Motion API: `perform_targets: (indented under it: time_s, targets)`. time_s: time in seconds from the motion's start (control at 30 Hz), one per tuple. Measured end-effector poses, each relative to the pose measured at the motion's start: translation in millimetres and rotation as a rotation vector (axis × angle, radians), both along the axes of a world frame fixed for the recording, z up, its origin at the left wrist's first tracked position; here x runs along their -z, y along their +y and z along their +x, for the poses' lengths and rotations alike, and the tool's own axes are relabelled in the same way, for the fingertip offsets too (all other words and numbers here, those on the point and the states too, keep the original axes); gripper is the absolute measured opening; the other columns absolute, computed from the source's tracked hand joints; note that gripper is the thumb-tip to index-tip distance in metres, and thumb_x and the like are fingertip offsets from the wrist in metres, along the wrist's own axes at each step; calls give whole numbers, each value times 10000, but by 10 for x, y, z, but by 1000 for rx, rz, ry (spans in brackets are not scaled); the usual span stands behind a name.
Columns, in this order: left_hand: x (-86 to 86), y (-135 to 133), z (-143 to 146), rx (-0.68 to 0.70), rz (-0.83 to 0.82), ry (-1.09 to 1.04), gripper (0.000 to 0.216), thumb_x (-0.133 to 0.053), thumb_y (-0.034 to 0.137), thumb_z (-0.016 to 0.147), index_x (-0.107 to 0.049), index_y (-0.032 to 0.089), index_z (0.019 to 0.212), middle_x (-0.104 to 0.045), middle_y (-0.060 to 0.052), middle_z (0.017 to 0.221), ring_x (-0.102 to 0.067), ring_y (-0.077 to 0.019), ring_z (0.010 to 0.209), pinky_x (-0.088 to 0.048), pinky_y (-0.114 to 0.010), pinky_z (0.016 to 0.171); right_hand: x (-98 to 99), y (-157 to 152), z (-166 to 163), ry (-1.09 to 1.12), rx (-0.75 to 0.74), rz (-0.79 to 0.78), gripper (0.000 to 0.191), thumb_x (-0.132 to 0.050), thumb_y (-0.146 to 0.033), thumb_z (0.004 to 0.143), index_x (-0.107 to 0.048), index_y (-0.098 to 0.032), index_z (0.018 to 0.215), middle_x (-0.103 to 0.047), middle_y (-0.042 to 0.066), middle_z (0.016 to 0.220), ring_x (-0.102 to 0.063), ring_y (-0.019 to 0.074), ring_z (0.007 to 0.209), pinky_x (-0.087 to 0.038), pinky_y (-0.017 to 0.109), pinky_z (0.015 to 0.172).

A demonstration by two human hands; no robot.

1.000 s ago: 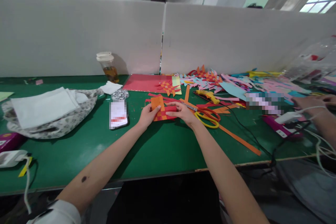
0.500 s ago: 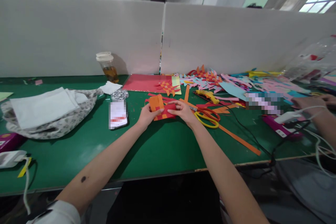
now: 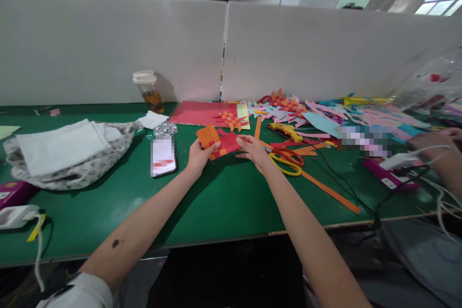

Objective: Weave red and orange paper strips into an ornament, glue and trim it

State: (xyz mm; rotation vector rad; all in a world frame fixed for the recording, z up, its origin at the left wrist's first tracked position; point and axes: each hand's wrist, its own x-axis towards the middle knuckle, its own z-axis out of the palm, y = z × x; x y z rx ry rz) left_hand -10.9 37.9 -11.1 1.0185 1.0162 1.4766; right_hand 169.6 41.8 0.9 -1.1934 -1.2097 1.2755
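My left hand (image 3: 198, 155) pinches the lower left corner of a woven red and orange paper piece (image 3: 218, 141) and holds it tilted above the green table (image 3: 216, 202). My right hand (image 3: 254, 151) is just right of the piece, fingers stretched out and apart, fingertips at its right edge; I cannot tell whether they touch it. Orange-handled scissors (image 3: 287, 161) lie just right of my right hand. A phone (image 3: 163, 155) lies flat to the left of my left hand.
A yellow glue gun (image 3: 287, 131), loose orange strips (image 3: 330, 192) and several coloured paper cut-outs (image 3: 325, 115) cover the right. A red sheet (image 3: 204, 114), a jar (image 3: 149, 91) and a cloth bag (image 3: 68, 154) sit left and back. Another person's hand (image 3: 433, 147) and cables lie far right.
My left hand has lifted and tilted the woven piece up and to the left. My right hand has let go of it and opened beside it.
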Motion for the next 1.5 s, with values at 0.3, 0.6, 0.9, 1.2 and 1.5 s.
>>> perform_targets:
  time_s: [0.3, 0.6, 0.9, 1.2, 1.5]
  targets:
    - [57, 32, 9, 7, -2, 25, 500, -781, 363, 525, -594, 130, 926, -671, -115, 972, -641, -220, 850, -506, -349, 775, 8, -21, 12, -17, -40, 77, 547, -776, -347, 521, -557, -202, 1001, -577, -27, 679, -613, 132, 626, -538, 321, 652]
    - [-18, -66, 64, 188, -17, 79, 497, -789, 311, 528, -591, 131, 947, -678, -114, 967, -648, -223, 844, -505, -378, 796, 1, -78, -54, -56, -149, 76, 432, -769, -360, 531, -603, -191, 892, -647, 22, 764, -612, 149, 674, -526, 315, 637]
    - [-7, -61, 69, 189, -25, 47, 477, -784, 322, 539, -614, 130, 942, -671, -109, 984, -637, -220, 865, -497, -373, 815, 26, -46, -11, -64, -119, 76, 373, -783, -359, 484, -622, -165, 760, -670, 25, 740, -626, 167, 701, -504, 339, 716]
    - [37, -10, 21, 45, 13, 98, 390, -779, 358, 520, -615, 134, 794, -638, -9, 720, -592, -127, 639, -491, -252, 612, 36, -64, -9, -76, -245, 47, 419, -773, -337, 508, -657, -179, 878, -693, 25, 815, -641, 200, 826, -495, 367, 803]
    - [5, 77, -127, 10, 164, 377, 317, -661, 360, 684, -555, 165, 911, -649, -51, 871, -619, -157, 772, -485, -289, 708, 59, -67, 22, -183, -296, -12, 359, -768, -327, 504, -641, -166, 799, -680, 26, 790, -627, 165, 689, -515, 285, 596]
